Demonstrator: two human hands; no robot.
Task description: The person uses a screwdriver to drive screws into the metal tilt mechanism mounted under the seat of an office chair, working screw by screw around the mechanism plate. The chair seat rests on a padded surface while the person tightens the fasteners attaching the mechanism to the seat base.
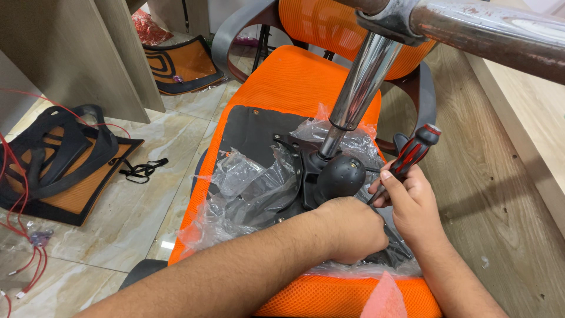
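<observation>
So the person is fastening the black tilt mechanism (329, 176) onto the underside of an orange mesh seat (294, 88), which is lying upside down across another orange chair (347, 23). The mechanism is sitting mid-seat, half wrapped in crinkled clear plastic (247, 188), with the chrome gas cylinder (359, 88) sticking up out of it toward the camera.

The right hand (412, 206) is wrapping closed around a red-and-black screwdriver (409, 159), handle angled up and away, tip pointing down toward the plate's near edge. I can't see the tip or the screw itself. The left hand (347, 229) is curling down on the plate right beside it, fingers tucked under, probably steadying the plate or a screw, though what it's pinching is hidden.

My read: this is the screw-driving stage, somewhere mid-job. The next bit is calling for keeping the driver straight in the screw head while the plate stays lined up on its hole, and that plastic could get trapped underneath.

Spare seat panels (65, 171) are lying on the tiled floor (153, 200).
</observation>
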